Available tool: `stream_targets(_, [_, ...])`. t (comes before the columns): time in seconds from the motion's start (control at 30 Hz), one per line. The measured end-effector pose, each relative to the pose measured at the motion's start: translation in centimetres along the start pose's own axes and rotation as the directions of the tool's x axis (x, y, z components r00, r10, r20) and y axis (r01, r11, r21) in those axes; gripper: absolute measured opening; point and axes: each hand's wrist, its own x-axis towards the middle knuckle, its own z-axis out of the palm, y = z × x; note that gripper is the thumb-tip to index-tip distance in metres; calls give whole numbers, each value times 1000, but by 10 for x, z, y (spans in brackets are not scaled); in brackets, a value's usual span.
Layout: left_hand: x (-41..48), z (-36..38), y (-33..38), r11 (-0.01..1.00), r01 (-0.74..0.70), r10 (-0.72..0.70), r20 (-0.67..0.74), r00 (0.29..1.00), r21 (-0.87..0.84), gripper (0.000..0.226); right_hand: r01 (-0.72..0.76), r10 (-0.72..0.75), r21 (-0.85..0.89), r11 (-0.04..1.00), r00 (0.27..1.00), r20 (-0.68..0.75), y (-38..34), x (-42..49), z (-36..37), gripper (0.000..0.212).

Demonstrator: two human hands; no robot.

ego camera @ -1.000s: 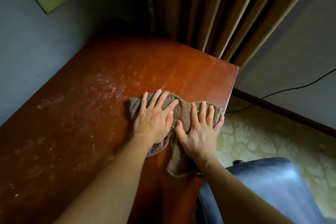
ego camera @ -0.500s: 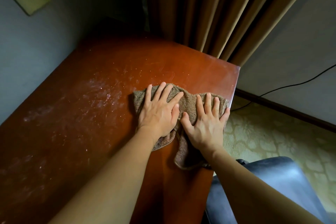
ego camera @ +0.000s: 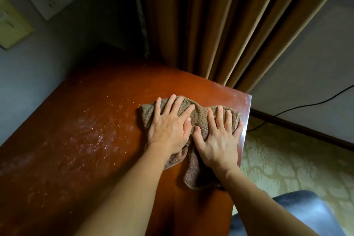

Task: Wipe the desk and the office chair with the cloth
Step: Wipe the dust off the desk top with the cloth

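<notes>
The reddish-brown desk (ego camera: 92,159) carries a wide smear of pale dust and specks left of the hands, and the dark office chair (ego camera: 298,214) shows just off its right edge. Near the desk's far right corner lies the brown cloth (ego camera: 199,117). The left hand (ego camera: 169,130) and right hand (ego camera: 217,142) press it flat, side by side, fingers straight and spread.
</notes>
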Motion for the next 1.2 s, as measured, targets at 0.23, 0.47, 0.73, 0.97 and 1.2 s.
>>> stream_targets(0.23, [40, 1, -8, 1000, 6, -6, 0, 1000, 15, 54, -25, 25, 28, 999, 999, -25, -7, 39, -2, 78])
stream_targets(0.47, [76, 5, -6, 1000, 4, -3, -27, 1000, 15, 56, -47, 48, 30, 998, 998, -36, -2, 72, -1, 76])
stream_targets(0.73, [110, 6, -9, 1000, -14, 15, -45, 999, 25, 55, -48, 49, 10, 999, 998, -50, 0, 104, -2, 74])
stream_targets(0.97, [150, 8, -14, 998, -26, 30, -58, 998, 61, 56, -62, 62, 6, 998, 994, -95, 3, 141, 2, 69])
stream_targets(1.2, [176, 11, -14, 994, -22, 31, -84, 996, 109, 59, -50, 55, 50, 998, 993, -106, 5, 166, 2, 67])
